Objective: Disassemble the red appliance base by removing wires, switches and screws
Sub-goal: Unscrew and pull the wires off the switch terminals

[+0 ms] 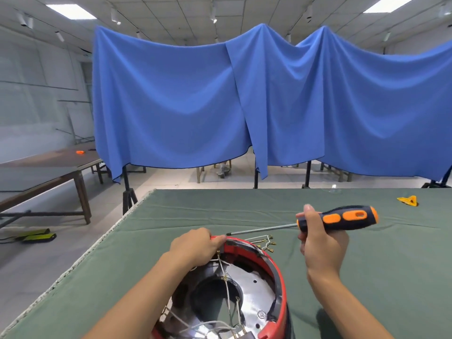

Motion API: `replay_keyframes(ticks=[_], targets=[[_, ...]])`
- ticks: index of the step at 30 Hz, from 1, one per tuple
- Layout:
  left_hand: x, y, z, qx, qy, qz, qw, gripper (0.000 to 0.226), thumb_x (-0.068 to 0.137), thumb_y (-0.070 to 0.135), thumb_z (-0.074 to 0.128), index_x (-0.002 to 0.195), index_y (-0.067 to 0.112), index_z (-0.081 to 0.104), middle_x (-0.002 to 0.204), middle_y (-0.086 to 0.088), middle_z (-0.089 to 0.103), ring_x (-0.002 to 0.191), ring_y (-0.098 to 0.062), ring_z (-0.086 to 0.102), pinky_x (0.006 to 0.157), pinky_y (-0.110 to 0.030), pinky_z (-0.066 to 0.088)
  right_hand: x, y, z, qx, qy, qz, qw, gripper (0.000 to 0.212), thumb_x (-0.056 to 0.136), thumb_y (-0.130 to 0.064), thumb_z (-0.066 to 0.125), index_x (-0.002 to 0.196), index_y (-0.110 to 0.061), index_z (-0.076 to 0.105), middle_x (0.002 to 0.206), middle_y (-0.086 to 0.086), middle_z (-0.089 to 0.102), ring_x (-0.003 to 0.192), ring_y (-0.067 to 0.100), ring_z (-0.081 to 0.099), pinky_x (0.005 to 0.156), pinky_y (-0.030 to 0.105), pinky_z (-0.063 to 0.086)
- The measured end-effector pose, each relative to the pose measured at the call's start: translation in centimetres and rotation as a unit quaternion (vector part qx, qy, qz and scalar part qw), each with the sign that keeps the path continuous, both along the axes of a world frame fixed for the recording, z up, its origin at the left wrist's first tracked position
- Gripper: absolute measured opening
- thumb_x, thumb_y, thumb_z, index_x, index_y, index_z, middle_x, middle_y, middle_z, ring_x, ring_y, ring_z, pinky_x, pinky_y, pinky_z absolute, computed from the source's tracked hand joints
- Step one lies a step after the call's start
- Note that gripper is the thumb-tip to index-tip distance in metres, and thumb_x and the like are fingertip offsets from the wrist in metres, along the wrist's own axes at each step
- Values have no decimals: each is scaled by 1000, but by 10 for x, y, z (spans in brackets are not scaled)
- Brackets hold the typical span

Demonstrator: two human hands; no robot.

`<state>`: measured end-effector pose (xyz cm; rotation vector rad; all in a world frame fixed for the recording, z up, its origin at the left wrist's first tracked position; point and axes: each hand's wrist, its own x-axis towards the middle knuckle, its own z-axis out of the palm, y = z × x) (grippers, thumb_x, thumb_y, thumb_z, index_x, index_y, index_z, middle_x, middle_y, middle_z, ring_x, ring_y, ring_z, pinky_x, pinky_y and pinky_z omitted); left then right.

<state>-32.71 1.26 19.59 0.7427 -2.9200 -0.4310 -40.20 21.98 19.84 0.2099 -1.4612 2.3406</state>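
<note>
Nearest the camera, the round red plastic appliance base lies open side up on the green cloth-covered tabletop, showing its shiny metal inner plate crossed by thin white wires. At the base's far rim, the left hand curls its fingers over the red edge and grips it. To the right and above the cloth, the right hand holds a screwdriver with a dark blue and orange handle, its steel tip pointing left beside the left hand's fingers, while loose white wires with brass terminals lie just behind the rim.
</note>
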Motion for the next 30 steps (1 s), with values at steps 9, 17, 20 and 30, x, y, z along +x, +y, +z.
replay_keyframes(ticks=[9, 17, 20, 30], targets=[[14, -15, -13, -58, 89, -14, 994, 43, 94, 58, 34, 83, 27, 62, 86, 4, 66, 88, -22, 60, 70, -32, 42, -6, -27, 16, 50, 101, 10, 994, 33, 83, -24, 62, 53, -11, 61, 42, -13, 57, 42, -2, 51, 48, 6, 38], [4, -16, -15, -70, 85, -21, 994, 42, 94, 56, 31, 87, 28, 61, 92, 4, 67, 91, -25, 60, 78, -37, 46, -10, -25, 17, 55, 157, -1, 986, 32, 80, -23, 63, 49, -23, 63, 46, -12, 58, 48, 1, 54, 55, 9, 43], [4, -13, -14, -84, 83, -19, 993, 41, 95, 54, 29, 90, 26, 60, 97, 1, 67, 94, -27, 60, 76, -37, 42, -5, -24, 16, 93, 175, -19, 980, 27, 80, -31, 64, 53, -25, 62, 44, -15, 53, 46, 1, 50, 53, 11, 39], [8, -11, -14, -91, 80, -24, 992, 40, 98, 49, 27, 99, 25, 58, 104, -4, 66, 98, -30, 59, 74, -37, 37, 5, -23, 10, 125, 175, -28, 976, 40, 73, -44, 59, 51, -11, 55, 46, -11, 56, 47, 3, 52, 52, 11, 39]])
